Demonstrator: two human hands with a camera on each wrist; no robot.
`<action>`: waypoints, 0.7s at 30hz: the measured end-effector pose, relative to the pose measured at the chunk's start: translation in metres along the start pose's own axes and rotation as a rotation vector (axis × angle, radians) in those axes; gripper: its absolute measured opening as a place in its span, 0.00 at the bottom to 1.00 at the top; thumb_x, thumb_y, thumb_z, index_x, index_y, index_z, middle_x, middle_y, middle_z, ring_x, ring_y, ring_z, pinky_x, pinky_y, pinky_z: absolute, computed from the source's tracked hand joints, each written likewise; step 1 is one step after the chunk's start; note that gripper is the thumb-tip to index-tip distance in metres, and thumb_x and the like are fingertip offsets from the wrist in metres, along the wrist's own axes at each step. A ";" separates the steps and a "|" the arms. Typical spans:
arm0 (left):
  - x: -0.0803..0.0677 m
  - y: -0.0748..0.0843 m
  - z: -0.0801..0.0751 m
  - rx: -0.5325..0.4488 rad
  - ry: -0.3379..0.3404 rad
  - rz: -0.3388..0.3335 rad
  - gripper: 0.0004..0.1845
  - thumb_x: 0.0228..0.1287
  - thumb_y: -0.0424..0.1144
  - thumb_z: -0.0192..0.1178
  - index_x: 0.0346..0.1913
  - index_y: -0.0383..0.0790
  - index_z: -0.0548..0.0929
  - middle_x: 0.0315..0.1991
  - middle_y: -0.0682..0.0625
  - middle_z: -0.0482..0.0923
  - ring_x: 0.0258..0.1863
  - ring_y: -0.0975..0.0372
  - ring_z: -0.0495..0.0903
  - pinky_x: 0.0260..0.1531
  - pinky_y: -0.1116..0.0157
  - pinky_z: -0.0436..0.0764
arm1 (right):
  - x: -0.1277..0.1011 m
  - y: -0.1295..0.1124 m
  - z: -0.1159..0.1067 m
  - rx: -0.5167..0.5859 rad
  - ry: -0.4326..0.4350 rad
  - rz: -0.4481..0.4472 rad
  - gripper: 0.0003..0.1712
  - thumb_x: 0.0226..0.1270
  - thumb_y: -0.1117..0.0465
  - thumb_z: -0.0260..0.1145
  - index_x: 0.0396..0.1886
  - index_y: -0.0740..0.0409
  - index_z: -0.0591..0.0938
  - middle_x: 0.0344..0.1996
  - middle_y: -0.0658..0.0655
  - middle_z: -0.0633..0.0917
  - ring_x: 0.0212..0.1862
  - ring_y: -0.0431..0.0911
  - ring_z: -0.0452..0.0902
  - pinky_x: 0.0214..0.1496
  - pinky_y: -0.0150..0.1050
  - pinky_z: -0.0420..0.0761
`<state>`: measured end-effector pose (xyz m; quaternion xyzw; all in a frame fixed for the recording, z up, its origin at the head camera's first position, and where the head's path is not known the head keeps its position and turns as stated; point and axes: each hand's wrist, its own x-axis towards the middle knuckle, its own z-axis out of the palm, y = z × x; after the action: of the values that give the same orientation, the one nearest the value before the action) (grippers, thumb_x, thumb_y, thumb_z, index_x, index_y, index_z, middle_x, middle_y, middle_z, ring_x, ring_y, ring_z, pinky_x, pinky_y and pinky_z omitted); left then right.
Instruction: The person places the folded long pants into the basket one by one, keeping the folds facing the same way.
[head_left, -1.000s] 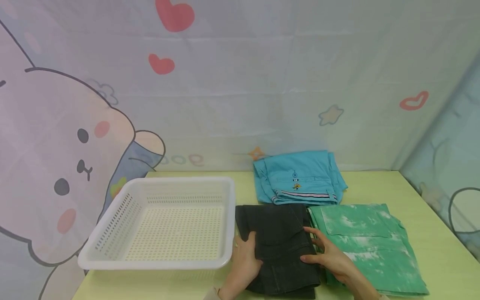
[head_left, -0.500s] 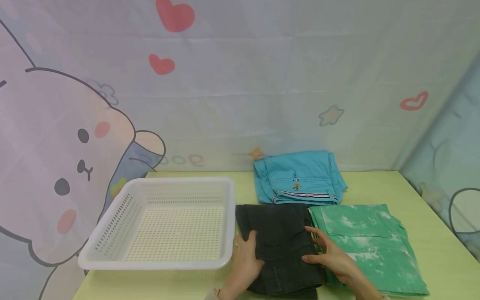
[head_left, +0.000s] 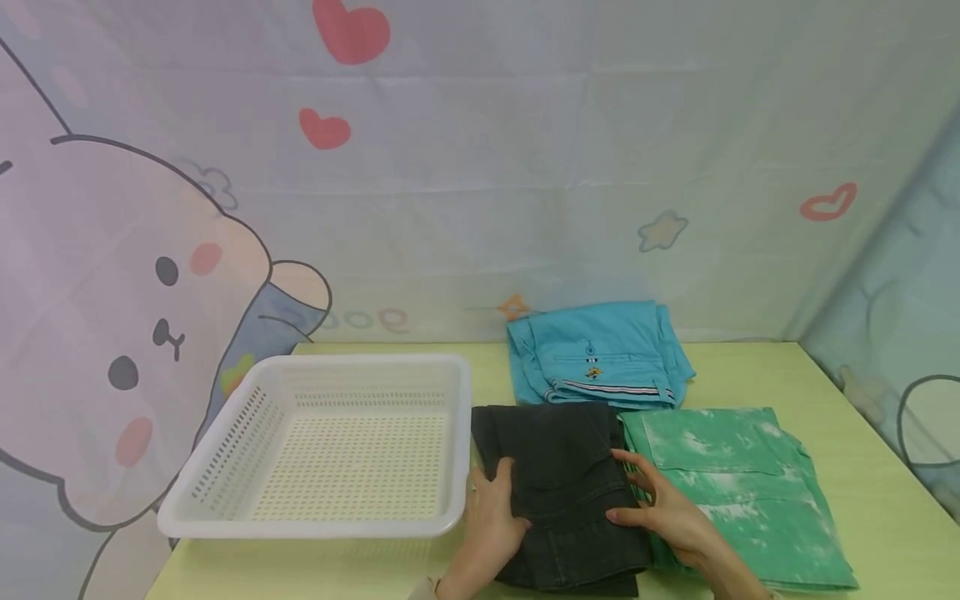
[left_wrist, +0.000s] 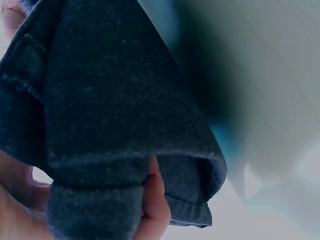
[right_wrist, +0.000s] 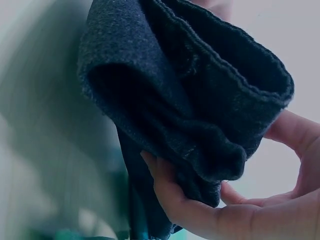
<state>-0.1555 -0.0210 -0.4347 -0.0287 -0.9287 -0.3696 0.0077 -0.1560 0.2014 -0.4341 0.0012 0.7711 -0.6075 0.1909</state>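
Note:
A folded pair of black denim pants point(head_left: 561, 458) lies in front of me, right of the white basket. My left hand point(head_left: 489, 529) grips its left side, thumb on top. On the opposite side my right hand point(head_left: 667, 518) holds the edge between thumb and fingers. In the left wrist view, fingers point(left_wrist: 156, 207) curl around the folded layers of the dark denim point(left_wrist: 110, 95). The right wrist view has the fingers point(right_wrist: 172, 197) bent under the folded layers, whose open folds point(right_wrist: 125, 45) show from the side.
The white plastic basket point(head_left: 315, 529) stands at left, close to my left hand. Folded light-blue pants point(head_left: 611, 342) lie at the back of the yellow table point(head_left: 757, 375). A folded green-and-white garment point(head_left: 738, 492) lies at right, beside the black pants. A printed curtain hangs behind.
The black pants have shifted slightly right and their far edge sits a little higher in view. Both hands keep their hold, the right one moving slightly right. Basket and other garments stay put.

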 end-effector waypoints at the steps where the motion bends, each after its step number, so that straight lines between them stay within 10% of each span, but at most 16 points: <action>1: 0.000 0.000 0.000 0.001 0.005 0.005 0.38 0.32 0.25 0.70 0.54 0.36 0.68 0.49 0.24 0.60 0.39 0.38 0.71 0.34 0.48 0.72 | 0.000 0.000 0.000 0.000 -0.002 -0.002 0.48 0.51 0.65 0.67 0.68 0.54 0.50 0.66 0.71 0.48 0.65 0.70 0.43 0.50 0.55 0.70; 21: -0.002 0.002 -0.013 -0.125 -0.010 0.055 0.38 0.42 0.30 0.68 0.60 0.35 0.63 0.41 0.33 0.66 0.31 0.53 0.70 0.24 0.60 0.70 | -0.006 -0.006 -0.008 -0.010 -0.018 -0.038 0.50 0.50 0.62 0.68 0.68 0.54 0.49 0.67 0.69 0.47 0.66 0.68 0.42 0.54 0.56 0.68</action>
<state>-0.1532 -0.0284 -0.4237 -0.0568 -0.9027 -0.4264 0.0113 -0.1544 0.2085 -0.4257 -0.0199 0.7721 -0.6072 0.1863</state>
